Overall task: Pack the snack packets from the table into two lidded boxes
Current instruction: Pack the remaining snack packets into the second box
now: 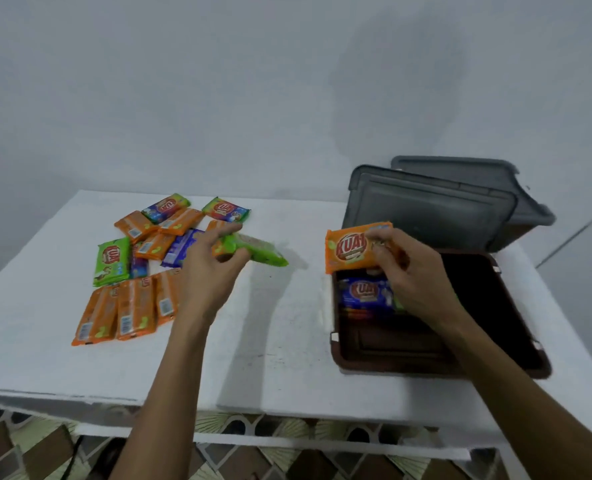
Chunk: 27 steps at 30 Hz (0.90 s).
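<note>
Several orange, green and blue snack packets lie in a loose pile on the left of the white table. My left hand grips a green packet at the pile's right edge, lifted slightly and blurred. My right hand holds an orange packet upright over the far left corner of the open brown box. Inside the box lies a blue packet. The grey box stands behind it, with a grey lid leaning against it.
A pale wall rises right behind the table. The table's front edge runs below my forearms, with a patterned floor under it. The brown box sits close to the table's right front corner.
</note>
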Motion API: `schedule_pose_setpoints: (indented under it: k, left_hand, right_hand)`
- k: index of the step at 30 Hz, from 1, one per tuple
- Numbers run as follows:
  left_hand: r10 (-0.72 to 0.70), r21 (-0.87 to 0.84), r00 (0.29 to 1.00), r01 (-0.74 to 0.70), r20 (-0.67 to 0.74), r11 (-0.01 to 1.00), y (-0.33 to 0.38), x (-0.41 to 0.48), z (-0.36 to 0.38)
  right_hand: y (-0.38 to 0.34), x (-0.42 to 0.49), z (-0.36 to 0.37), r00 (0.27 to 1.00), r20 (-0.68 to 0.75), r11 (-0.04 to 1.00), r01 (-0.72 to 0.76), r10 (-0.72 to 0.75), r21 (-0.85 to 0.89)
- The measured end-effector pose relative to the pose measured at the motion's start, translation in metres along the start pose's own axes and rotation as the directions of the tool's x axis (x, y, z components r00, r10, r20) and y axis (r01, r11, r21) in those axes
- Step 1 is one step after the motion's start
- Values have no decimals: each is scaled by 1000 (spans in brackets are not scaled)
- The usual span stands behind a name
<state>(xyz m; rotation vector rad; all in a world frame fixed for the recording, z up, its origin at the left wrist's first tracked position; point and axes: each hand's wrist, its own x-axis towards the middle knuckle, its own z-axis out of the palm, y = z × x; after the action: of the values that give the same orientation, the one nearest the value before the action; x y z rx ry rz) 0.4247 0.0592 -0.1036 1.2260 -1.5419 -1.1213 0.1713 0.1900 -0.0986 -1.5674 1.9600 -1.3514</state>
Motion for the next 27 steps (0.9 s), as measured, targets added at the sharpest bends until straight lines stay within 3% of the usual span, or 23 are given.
schedule_pose_setpoints:
  k: [5,12,14,18,22,24,25,26,27]
  left_hand:
    - [34,-237,995,-11,92,971,11,-17,59]
    - [-76,-404,988,125,134,906,2,-46,117]
    - [-95,-400,985,146,144,905,-6,-53,124]
    - [-98,-359,984,146,148,922,-12,-59,129]
    - [-89,-327,983,138,162,935,-10,-56,127]
    - [-80,-322,981,135,180,937,-7,-57,129]
    - [-69,-332,978,133,197,934,-4,-58,130]
    - [-55,-342,973,131,224,931,-2,-60,133]
    - [-36,-341,966,125,257,932,2,-61,137]
  right_hand:
    - [29,-12,-50,990,63,985,-129,123,114]
    - [75,-7,-26,885,369,899,-380,284,217]
    - [82,-6,-21,873,371,918,-380,317,109]
    - [86,-7,-20,899,320,931,-201,299,-305]
    - [87,-10,-22,905,314,872,-113,289,-477]
    - [82,-9,-28,954,205,905,-118,218,-410]
    - [77,-9,-31,968,145,946,-156,203,-284]
    - [70,-9,-34,964,122,970,-228,236,-81]
    - [64,-9,-38,941,169,929,-323,294,182]
